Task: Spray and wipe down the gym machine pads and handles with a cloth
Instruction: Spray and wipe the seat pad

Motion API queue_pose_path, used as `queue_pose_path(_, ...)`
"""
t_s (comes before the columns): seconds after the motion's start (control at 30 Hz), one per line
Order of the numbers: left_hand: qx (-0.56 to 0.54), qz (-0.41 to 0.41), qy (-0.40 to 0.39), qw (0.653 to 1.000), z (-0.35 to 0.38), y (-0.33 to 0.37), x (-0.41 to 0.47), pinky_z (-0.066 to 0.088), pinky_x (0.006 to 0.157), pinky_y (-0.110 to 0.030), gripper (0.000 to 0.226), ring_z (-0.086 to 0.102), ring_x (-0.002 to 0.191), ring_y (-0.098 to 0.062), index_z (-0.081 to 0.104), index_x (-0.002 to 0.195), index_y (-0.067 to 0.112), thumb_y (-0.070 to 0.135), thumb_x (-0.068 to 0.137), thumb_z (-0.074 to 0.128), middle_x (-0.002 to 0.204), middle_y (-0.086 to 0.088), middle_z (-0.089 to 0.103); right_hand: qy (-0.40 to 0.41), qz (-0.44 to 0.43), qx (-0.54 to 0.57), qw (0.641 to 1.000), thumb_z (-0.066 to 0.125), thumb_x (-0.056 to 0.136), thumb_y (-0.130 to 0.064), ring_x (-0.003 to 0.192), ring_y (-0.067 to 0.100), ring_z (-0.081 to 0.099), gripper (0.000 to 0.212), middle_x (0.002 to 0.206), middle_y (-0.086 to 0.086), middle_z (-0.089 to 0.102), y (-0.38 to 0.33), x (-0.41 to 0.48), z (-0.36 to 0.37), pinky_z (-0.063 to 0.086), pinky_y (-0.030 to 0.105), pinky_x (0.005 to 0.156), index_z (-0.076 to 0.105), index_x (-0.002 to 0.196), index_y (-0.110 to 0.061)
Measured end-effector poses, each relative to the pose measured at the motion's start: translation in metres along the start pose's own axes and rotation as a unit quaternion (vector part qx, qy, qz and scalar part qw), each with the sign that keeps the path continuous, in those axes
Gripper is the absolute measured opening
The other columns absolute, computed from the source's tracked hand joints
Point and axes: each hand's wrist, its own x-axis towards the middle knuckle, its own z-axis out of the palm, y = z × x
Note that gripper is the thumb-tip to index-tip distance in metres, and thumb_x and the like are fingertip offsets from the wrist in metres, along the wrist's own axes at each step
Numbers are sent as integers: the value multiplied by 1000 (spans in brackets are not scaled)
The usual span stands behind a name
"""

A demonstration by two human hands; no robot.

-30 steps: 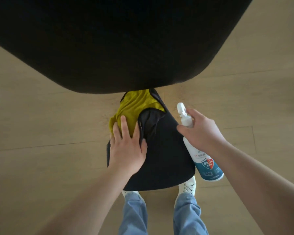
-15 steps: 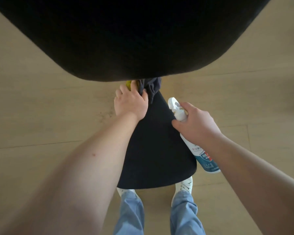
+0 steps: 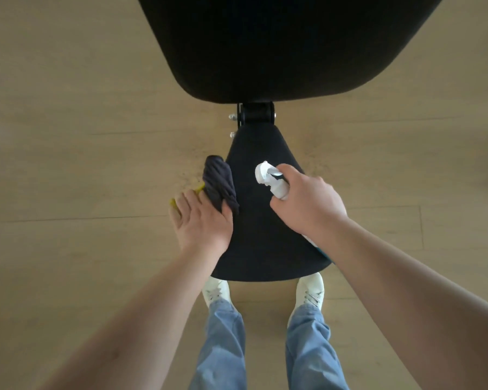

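A black seat pad (image 3: 265, 243) of the gym bench lies below me, narrow end away from me. A large black back pad (image 3: 279, 43) fills the top of the view. My left hand (image 3: 202, 223) grips a dark grey and yellow cloth (image 3: 219, 182) at the seat pad's left edge. My right hand (image 3: 307, 204) holds a white spray bottle (image 3: 272, 178) over the seat pad, its nozzle pointing up-left. Most of the bottle is hidden by my hand and forearm.
A black metal hinge bracket (image 3: 255, 112) with bolts joins the two pads. Light wooden floor (image 3: 82, 136) surrounds the bench. My white shoes (image 3: 310, 288) and blue jeans stand right at the seat pad's near edge.
My left hand pulled the cloth back from under the back pad to the seat pad's left edge. My right hand brought the bottle over the seat pad. My view moved back, showing the hinge.
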Motion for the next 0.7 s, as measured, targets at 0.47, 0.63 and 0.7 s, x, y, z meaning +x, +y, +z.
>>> queue_pose_path(0.47, -101, 215, 30, 971, -14, 38, 54, 51, 93, -48, 57, 48, 131, -39, 13, 157, 51, 48, 104, 35, 169, -10, 0, 0, 21, 30, 999, 61, 90, -36, 83, 26, 61, 46, 92, -7, 64, 8, 16, -2, 46, 33, 63, 52, 135, -41)
queue_pose_path(0.63, -71, 207, 29, 975, 6, -5, 8, 39, 110, -49, 54, 30, 143, -40, 19, 154, 51, 49, 102, 36, 170, -10, -3, -10, 31, 38, 999, 61, 88, -35, 85, 29, 62, 39, 92, -4, 64, -5, 6, 4, 49, 35, 67, 56, 127, -38)
queue_pose_path(0.7, -84, 198, 40, 976, 22, -21, -18, 36, 114, -53, 54, 18, 149, -45, 22, 154, 49, 49, 102, 36, 170, -12, -6, -24, 45, 72, 996, 61, 87, -36, 84, 26, 63, 43, 93, -6, 63, -13, -1, 9, 53, 36, 69, 55, 129, -40)
